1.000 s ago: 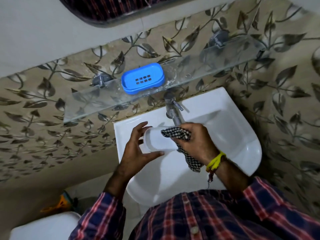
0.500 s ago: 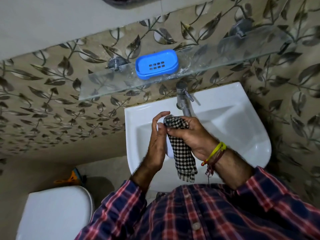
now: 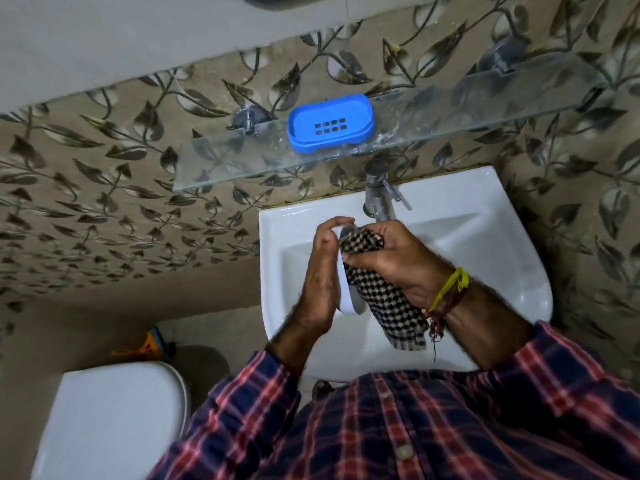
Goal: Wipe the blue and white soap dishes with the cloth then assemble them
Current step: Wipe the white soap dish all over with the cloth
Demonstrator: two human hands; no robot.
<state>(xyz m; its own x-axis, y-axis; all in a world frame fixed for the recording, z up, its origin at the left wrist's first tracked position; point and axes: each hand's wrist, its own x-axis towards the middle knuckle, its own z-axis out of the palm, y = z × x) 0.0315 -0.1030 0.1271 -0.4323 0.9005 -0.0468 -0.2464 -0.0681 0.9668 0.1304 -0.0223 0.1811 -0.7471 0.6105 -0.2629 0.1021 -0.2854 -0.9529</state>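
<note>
The blue soap dish, with a patch of drain holes, sits on the glass shelf above the basin. Over the white basin my left hand holds the white soap dish on edge, fingers curled over its top end. My right hand grips the black-and-white checked cloth and presses it against the inside of the white dish. The cloth's loose end hangs down toward my shirt. Most of the white dish is hidden between my hands.
A metal tap stands at the back of the basin, just beyond my hands. A white toilet lid lies at the lower left, with an orange and blue object on the floor behind it. Leaf-patterned tiles cover the wall.
My left hand turned the white dish from flat to on edge. My right hand brought the cloth in against it. The view shifted a little to the left and down.
</note>
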